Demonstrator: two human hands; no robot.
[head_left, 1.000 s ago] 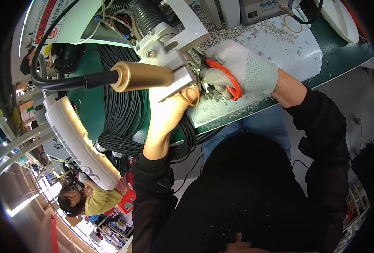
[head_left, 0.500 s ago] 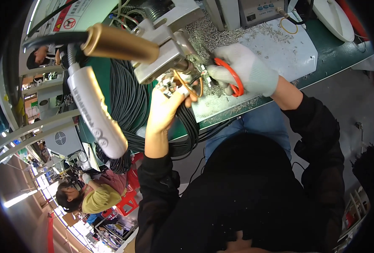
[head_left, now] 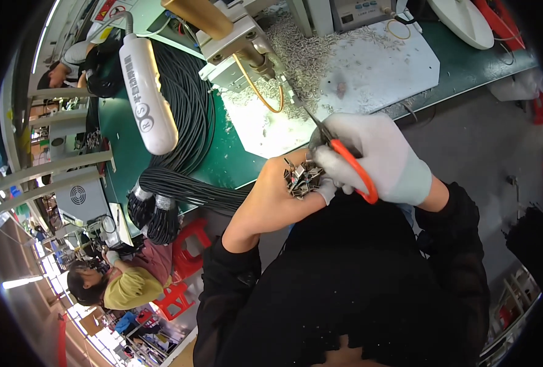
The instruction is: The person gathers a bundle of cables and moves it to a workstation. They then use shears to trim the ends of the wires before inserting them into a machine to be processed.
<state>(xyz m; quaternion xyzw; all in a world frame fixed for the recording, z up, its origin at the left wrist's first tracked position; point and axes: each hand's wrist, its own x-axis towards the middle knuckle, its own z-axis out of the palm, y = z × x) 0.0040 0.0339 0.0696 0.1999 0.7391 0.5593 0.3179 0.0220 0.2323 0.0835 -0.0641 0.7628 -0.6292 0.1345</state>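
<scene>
My left hand [head_left: 271,196] is closed around a bundle of small metal connectors [head_left: 303,178], held near my body in front of the bench edge. One fingertip of that hand has a white cover. My right hand [head_left: 375,153], in a white glove, grips red-handled scissors [head_left: 352,162]. Their dark, narrow blades point up and left toward the bench. The right fingers meet the left hand beside the connectors; their exact contact is hidden. Black cables [head_left: 204,191] run over the bench edge and pass under my left wrist.
A machine head [head_left: 238,40] with a yellow-brown looped wire [head_left: 259,92] stands over a white board [head_left: 381,64] strewn with metal scraps. A lit lamp [head_left: 148,95] hangs at left above coiled cables [head_left: 189,110]. A co-worker [head_left: 131,284] sits lower left near red stools [head_left: 189,251].
Both hands have moved from under the machine head toward my body, the connectors and scissors coming along. The hands are now together, and the view has shifted slightly.
</scene>
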